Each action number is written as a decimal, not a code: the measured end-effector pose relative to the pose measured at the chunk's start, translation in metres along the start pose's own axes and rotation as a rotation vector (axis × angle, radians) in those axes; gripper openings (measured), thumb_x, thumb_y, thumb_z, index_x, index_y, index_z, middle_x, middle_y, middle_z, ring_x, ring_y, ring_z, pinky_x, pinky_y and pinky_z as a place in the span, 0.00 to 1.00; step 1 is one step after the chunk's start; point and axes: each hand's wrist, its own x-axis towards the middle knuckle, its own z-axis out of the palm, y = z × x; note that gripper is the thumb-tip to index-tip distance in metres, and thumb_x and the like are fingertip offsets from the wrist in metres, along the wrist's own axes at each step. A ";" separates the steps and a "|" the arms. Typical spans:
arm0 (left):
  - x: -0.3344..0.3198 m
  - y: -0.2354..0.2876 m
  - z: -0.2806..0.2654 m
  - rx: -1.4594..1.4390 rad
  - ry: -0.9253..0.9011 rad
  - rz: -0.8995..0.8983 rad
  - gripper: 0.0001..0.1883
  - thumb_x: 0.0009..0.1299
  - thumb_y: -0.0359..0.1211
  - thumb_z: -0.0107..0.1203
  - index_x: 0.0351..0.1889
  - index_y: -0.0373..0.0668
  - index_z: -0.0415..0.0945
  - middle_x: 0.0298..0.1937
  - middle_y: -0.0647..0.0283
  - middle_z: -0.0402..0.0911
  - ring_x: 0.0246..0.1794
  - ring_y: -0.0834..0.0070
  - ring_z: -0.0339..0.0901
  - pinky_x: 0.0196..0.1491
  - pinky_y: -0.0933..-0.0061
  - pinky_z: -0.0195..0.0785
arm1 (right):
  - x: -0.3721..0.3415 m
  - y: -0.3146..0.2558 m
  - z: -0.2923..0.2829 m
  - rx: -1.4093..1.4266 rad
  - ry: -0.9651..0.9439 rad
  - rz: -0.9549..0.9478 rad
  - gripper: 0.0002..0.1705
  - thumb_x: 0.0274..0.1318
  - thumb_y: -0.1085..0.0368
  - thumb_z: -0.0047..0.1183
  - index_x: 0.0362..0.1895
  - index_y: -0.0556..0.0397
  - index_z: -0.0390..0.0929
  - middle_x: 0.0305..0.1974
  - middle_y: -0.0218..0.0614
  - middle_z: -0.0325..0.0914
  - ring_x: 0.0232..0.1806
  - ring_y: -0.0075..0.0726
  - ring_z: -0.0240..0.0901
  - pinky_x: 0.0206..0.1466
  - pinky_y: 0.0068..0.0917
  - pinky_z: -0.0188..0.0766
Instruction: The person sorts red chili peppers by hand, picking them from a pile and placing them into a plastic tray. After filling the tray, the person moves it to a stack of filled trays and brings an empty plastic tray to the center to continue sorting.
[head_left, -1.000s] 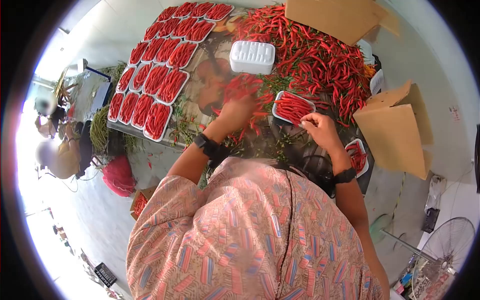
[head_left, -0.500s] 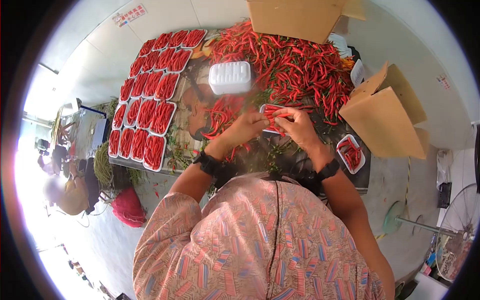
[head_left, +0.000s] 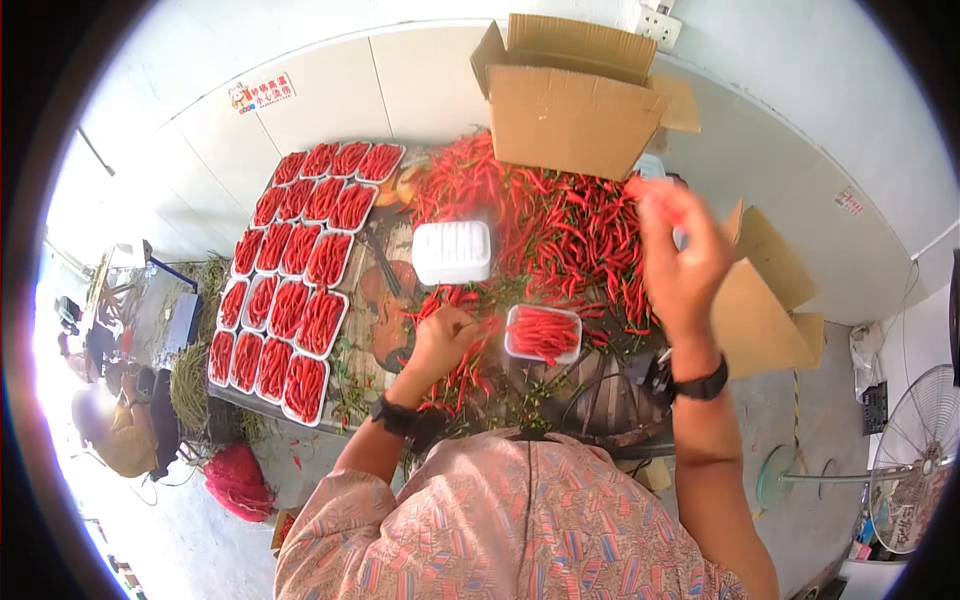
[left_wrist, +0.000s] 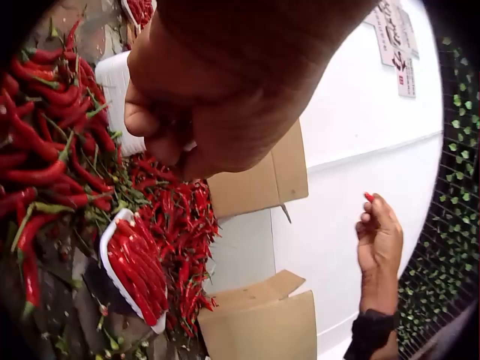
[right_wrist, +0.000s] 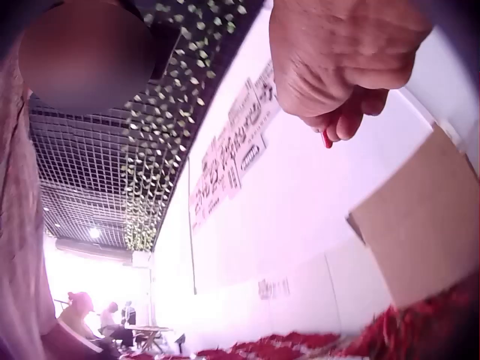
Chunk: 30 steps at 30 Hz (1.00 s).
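Head view: showed the filled tray (head_left: 542,333) at three o'clock from the left hand (head_left: 445,340), clenched, contents impossible to tell; blurred the right hand (head_left: 685,255), at two o'clock. Left wrist view: revealed the right hand at four o'clock, pinching a red chili (left_wrist: 368,197). Right wrist view: caught the chili poking below curled fingers.
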 end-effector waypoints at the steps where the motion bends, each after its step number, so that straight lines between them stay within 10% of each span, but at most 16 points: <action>1: -0.001 -0.006 -0.006 0.007 0.039 -0.026 0.07 0.60 0.33 0.58 0.25 0.38 0.77 0.27 0.55 0.76 0.29 0.59 0.76 0.34 0.64 0.69 | 0.028 -0.003 0.000 0.005 0.118 -0.055 0.08 0.52 0.75 0.55 0.38 0.55 0.79 0.34 0.37 0.83 0.35 0.37 0.81 0.38 0.26 0.75; 5: -0.009 -0.026 -0.025 -0.017 0.104 -0.142 0.05 0.59 0.31 0.58 0.25 0.40 0.77 0.27 0.56 0.76 0.28 0.60 0.76 0.33 0.65 0.68 | 0.126 0.050 0.024 -0.187 0.270 -0.254 0.12 0.53 0.67 0.57 0.43 0.54 0.80 0.35 0.39 0.83 0.34 0.35 0.81 0.40 0.25 0.73; 7: -0.011 -0.040 -0.036 0.124 0.142 -0.187 0.03 0.57 0.30 0.58 0.26 0.42 0.77 0.27 0.57 0.77 0.28 0.59 0.76 0.33 0.65 0.69 | 0.141 0.087 0.029 -0.781 -0.079 -0.050 0.21 0.54 0.57 0.58 0.50 0.52 0.76 0.39 0.36 0.83 0.33 0.27 0.77 0.39 0.27 0.73; 11: -0.018 -0.072 -0.050 0.190 0.270 -0.187 0.03 0.57 0.30 0.54 0.28 0.45 0.78 0.31 0.56 0.79 0.30 0.58 0.78 0.33 0.59 0.70 | 0.093 0.060 0.015 -0.418 -0.164 0.048 0.16 0.53 0.59 0.58 0.45 0.54 0.80 0.35 0.38 0.83 0.34 0.35 0.80 0.39 0.25 0.73; 15: -0.020 -0.073 -0.039 0.262 0.263 -0.111 0.09 0.58 0.30 0.57 0.36 0.43 0.82 0.31 0.59 0.80 0.29 0.63 0.79 0.33 0.67 0.70 | 0.006 0.045 -0.012 -0.324 -0.474 0.271 0.15 0.53 0.59 0.58 0.42 0.54 0.81 0.29 0.37 0.81 0.29 0.24 0.75 0.34 0.25 0.71; 19: -0.001 -0.032 -0.022 0.337 -0.089 -0.190 0.10 0.60 0.34 0.52 0.37 0.49 0.81 0.40 0.56 0.80 0.40 0.59 0.78 0.41 0.59 0.72 | -0.070 0.031 -0.032 -0.200 -0.600 0.469 0.11 0.53 0.65 0.58 0.38 0.59 0.80 0.21 0.32 0.78 0.24 0.18 0.71 0.29 0.22 0.68; 22: 0.011 -0.018 -0.005 0.455 -0.135 0.116 0.17 0.59 0.36 0.55 0.47 0.50 0.78 0.53 0.61 0.73 0.57 0.63 0.70 0.47 0.62 0.72 | -0.117 0.040 -0.039 -0.106 -0.666 0.621 0.10 0.53 0.65 0.58 0.37 0.59 0.80 0.22 0.33 0.78 0.24 0.18 0.72 0.30 0.21 0.69; 30: 0.016 -0.023 0.018 0.577 -0.260 -0.054 0.21 0.59 0.34 0.55 0.53 0.50 0.73 0.56 0.62 0.71 0.54 0.61 0.72 0.46 0.57 0.72 | -0.175 0.043 -0.033 -0.090 -0.749 0.684 0.11 0.52 0.67 0.58 0.38 0.60 0.79 0.25 0.35 0.79 0.27 0.22 0.74 0.33 0.22 0.70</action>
